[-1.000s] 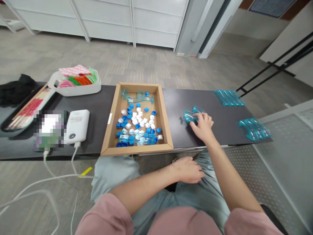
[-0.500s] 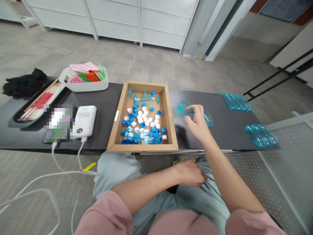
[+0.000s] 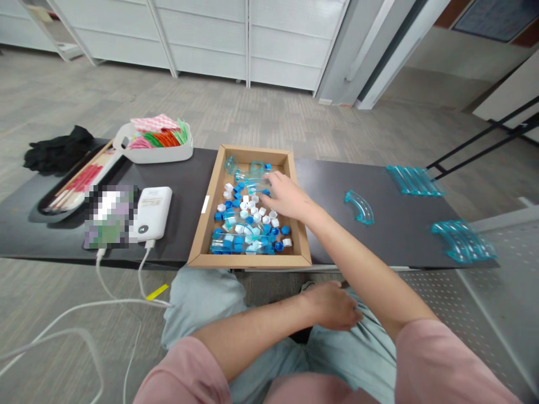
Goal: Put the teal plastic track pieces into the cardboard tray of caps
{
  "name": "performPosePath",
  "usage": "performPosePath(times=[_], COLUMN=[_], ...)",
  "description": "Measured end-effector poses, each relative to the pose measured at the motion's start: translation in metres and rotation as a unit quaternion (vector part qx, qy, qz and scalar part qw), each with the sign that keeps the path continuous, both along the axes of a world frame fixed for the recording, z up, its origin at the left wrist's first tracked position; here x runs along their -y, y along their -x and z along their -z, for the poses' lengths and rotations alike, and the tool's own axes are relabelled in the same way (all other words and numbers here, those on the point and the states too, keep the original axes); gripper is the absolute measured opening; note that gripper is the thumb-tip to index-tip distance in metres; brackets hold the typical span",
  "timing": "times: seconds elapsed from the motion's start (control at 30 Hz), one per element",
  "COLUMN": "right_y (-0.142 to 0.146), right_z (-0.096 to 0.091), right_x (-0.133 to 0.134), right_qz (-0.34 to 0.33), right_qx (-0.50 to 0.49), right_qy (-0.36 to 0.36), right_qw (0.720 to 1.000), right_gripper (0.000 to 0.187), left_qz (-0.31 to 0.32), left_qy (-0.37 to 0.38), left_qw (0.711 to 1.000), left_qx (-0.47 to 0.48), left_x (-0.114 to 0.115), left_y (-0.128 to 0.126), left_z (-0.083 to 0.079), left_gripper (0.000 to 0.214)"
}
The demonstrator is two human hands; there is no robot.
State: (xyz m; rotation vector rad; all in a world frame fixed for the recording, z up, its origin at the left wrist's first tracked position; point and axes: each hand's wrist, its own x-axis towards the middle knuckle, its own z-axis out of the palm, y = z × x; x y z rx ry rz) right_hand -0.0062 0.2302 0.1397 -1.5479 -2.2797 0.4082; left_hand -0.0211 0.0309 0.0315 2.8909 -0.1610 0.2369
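My right hand (image 3: 285, 196) reaches into the cardboard box (image 3: 203, 230). Its fingertips are among the clear blue plastic pieces (image 3: 252, 171) at the box's far end, and I cannot make out whether they grip one. Several small blue and white caps (image 3: 248, 216) fill the middle of the box, and more clear pieces (image 3: 236, 242) lie at its near end. One curved clear blue piece (image 3: 359, 206) lies alone on the black table (image 3: 324, 247) to the right of the box. My left hand (image 3: 332, 306) rests on my thigh below the table edge, fingers loose and holding nothing.
Two groups of clear blue curved pieces lie at the far right (image 3: 414, 180) and near right (image 3: 462, 241) of the table. Left of the box are a white power bank (image 3: 154, 210) with cables, a white basket of coloured packets (image 3: 158, 143), a dark tray of sticks (image 3: 78, 185) and black cloth (image 3: 56, 150).
My right hand lifted a curved piece from the table right of the box and swung left into the box. One curved piece stayed on the table. My left hand stayed on my lap.
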Motion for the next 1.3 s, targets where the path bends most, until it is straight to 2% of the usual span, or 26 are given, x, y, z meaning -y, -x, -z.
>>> performPosePath(times=[0.1, 0.17, 0.27, 0.37, 0.43, 0.5, 0.6, 0.7, 0.77, 0.87, 0.97, 1.03, 1.07, 1.1, 1.17, 1.23, 1.3], right_y=[-0.031, -0.066, -0.131, -0.188, -0.211, -0.22, -0.214, -0.186, -0.153, -0.081, -0.01, 0.018, 0.024, 0.022, 0.001, -0.044, -0.104], right_z=[-0.002, -0.001, 0.012, 0.038, 0.054, 0.063, 0.06, 0.035, 0.014, -0.01, -0.013, -0.01, -0.009, -0.009, -0.012, -0.015, -0.013], right_x=[-0.01, -0.005, 0.02, 0.056, 0.079, 0.093, 0.096, 0.08, 0.064, 0.035, 0.01, -0.001, -0.003, -0.003, 0.004, 0.022, 0.049], right_qz=[0.032, 0.096, 0.257, 0.372, 0.382, 0.368, 0.322, 0.259, 0.192, 0.033, -0.135, -0.171, -0.176, -0.174, -0.152, -0.093, 0.011], right_qx=[0.012, 0.011, 0.046, 0.068, 0.055, 0.042, 0.01, -0.034, -0.074, -0.123, -0.113, -0.079, -0.068, -0.062, -0.062, -0.052, -0.015], right_qy=[-0.044, -0.071, -0.094, -0.049, -0.035, -0.04, -0.064, -0.093, -0.111, -0.108, -0.064, -0.039, -0.035, -0.036, -0.05, -0.067, -0.074], right_qw=[0.998, 0.993, 0.961, 0.924, 0.922, 0.928, 0.945, 0.961, 0.972, 0.986, 0.982, 0.981, 0.981, 0.982, 0.985, 0.992, 0.997], right_gripper=[0.067, 0.065, 0.067, 0.073, 0.063, 0.052, 0.048, 0.049, 0.048, 0.045, 0.044, 0.047, 0.047, 0.047, 0.045, 0.043, 0.043], left_qz=[0.019, 0.015, 0.006, 0.0, -0.004, -0.007, -0.023, -0.039, -0.018, 0.014, 0.017, 0.019, 0.02, 0.02, 0.018, 0.011, -0.002], left_qy=[0.021, 0.028, 0.032, 0.035, 0.038, 0.041, 0.038, 0.032, 0.042, 0.063, 0.073, 0.077, 0.079, 0.08, 0.078, 0.075, 0.073], left_qw=[1.0, 1.0, 0.999, 0.999, 0.999, 0.999, 0.999, 0.998, 0.998, 0.997, 0.995, 0.994, 0.994, 0.993, 0.994, 0.995, 0.996], left_qx=[-0.005, -0.002, 0.001, 0.002, 0.0, -0.008, -0.017, -0.028, -0.036, -0.05, -0.069, -0.077, -0.079, -0.08, -0.077, -0.068, -0.054], left_x=[-0.001, -0.001, -0.001, -0.001, 0.0, 0.001, 0.005, 0.007, 0.006, 0.001, -0.001, 0.0, 0.001, 0.002, 0.006, 0.01, 0.012], left_y=[0.002, 0.004, 0.007, 0.007, 0.007, 0.006, 0.007, 0.008, 0.007, 0.003, 0.0, 0.0, 0.0, 0.0, 0.002, 0.005, 0.007], left_z=[-0.003, -0.006, -0.009, -0.014, -0.016, -0.016, -0.014, -0.012, -0.011, -0.009, -0.007, -0.006, -0.006, -0.005, -0.006, -0.006, -0.005], left_gripper=[0.021, 0.019, 0.02, 0.023, 0.023, 0.023, 0.024, 0.027, 0.025, 0.02, 0.019, 0.019, 0.019, 0.019, 0.02, 0.02, 0.02])
